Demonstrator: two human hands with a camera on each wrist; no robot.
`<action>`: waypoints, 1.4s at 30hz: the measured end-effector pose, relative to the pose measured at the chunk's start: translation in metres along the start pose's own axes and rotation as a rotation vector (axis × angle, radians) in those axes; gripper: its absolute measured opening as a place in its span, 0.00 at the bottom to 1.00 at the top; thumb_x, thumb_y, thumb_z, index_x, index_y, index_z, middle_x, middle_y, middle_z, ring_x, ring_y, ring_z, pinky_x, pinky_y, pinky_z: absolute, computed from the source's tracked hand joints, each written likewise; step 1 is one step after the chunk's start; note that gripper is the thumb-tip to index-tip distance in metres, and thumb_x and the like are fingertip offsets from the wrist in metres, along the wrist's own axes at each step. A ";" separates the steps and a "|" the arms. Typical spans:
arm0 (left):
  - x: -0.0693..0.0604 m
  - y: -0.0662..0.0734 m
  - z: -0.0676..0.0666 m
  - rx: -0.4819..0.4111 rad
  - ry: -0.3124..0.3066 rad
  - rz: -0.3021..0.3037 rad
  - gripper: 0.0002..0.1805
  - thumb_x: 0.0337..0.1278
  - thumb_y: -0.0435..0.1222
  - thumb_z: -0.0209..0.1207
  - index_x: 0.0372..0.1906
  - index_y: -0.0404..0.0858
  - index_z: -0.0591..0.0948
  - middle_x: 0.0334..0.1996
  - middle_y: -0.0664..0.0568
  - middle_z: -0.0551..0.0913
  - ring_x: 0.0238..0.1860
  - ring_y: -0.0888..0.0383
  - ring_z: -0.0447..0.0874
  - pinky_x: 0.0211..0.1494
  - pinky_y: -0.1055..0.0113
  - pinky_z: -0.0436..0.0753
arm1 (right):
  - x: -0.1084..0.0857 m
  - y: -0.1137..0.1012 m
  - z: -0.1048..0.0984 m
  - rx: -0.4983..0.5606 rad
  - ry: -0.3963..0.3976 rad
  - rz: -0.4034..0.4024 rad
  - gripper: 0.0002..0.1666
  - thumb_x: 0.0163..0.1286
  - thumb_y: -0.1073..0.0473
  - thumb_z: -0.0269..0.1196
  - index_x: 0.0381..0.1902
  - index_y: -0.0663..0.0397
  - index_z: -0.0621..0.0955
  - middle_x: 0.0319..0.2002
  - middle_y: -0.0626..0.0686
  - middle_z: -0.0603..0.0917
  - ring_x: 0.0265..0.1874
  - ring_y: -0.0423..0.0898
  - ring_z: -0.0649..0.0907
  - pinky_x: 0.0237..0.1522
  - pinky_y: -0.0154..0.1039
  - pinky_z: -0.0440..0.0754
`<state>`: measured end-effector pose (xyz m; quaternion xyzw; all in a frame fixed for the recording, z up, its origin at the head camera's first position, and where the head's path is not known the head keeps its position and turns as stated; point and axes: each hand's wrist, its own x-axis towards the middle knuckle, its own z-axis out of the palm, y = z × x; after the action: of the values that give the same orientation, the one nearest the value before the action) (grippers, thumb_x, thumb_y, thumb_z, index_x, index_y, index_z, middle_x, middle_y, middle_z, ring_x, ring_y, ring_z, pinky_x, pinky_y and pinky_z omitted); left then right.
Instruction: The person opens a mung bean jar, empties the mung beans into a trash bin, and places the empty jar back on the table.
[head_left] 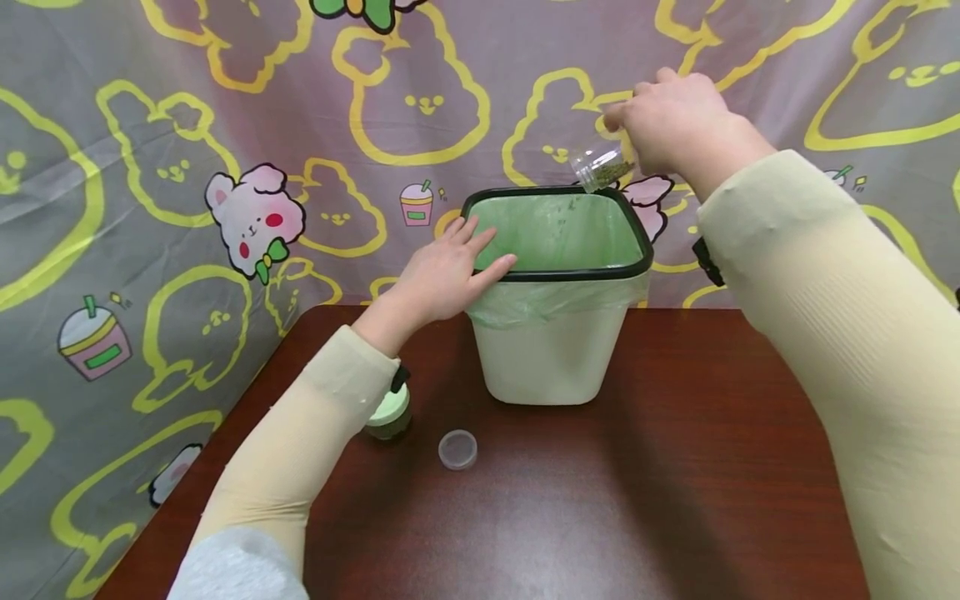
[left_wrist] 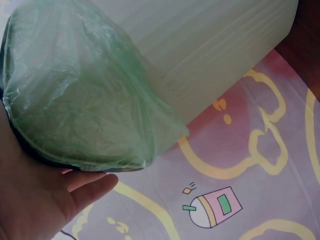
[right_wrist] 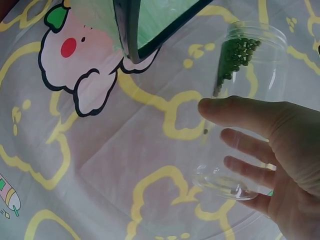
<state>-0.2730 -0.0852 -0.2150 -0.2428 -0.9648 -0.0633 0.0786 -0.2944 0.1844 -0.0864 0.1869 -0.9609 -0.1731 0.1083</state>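
Note:
My right hand (head_left: 678,125) grips a clear plastic jar (head_left: 602,166) above the back right corner of a trash bin (head_left: 551,350). The jar is tipped with its mouth toward the bin. Small green beans (right_wrist: 240,55), which look like mung beans, are gathered near its mouth in the right wrist view. Thumb and fingers wrap round the jar's body. My left hand (head_left: 450,271) rests on the bin's black rim at the left, its fingers fairly straight and spread. A thin green bag (left_wrist: 85,115) lines the bin and folds over the rim.
A clear round lid (head_left: 457,450) lies on the dark wooden table (head_left: 540,517) in front of the bin. Left of it stands a jar with a pale green lid (head_left: 390,410), partly hidden by my left sleeve. A patterned curtain (head_left: 420,100) hangs behind the table.

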 end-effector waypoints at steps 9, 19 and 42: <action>0.002 0.000 0.000 0.008 -0.004 0.002 0.43 0.67 0.67 0.31 0.76 0.45 0.58 0.76 0.44 0.47 0.76 0.48 0.40 0.73 0.52 0.51 | -0.001 0.001 0.000 0.012 -0.039 0.006 0.34 0.61 0.67 0.57 0.68 0.57 0.68 0.57 0.73 0.70 0.49 0.69 0.67 0.40 0.65 0.73; 0.003 -0.001 0.001 0.009 -0.001 0.004 0.43 0.66 0.68 0.31 0.76 0.45 0.58 0.76 0.44 0.47 0.76 0.48 0.40 0.73 0.52 0.52 | -0.002 0.002 0.003 0.021 -0.010 0.000 0.34 0.56 0.70 0.60 0.63 0.64 0.68 0.56 0.73 0.72 0.49 0.70 0.68 0.42 0.65 0.72; 0.001 -0.002 0.002 0.003 0.001 -0.004 0.43 0.67 0.67 0.31 0.76 0.45 0.58 0.76 0.44 0.47 0.76 0.48 0.40 0.73 0.52 0.52 | 0.002 0.000 0.002 0.021 0.035 0.003 0.34 0.56 0.71 0.55 0.64 0.60 0.69 0.56 0.72 0.71 0.52 0.69 0.66 0.43 0.68 0.70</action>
<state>-0.2754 -0.0865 -0.2166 -0.2409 -0.9653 -0.0621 0.0793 -0.2970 0.1841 -0.0878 0.1897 -0.9609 -0.1595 0.1232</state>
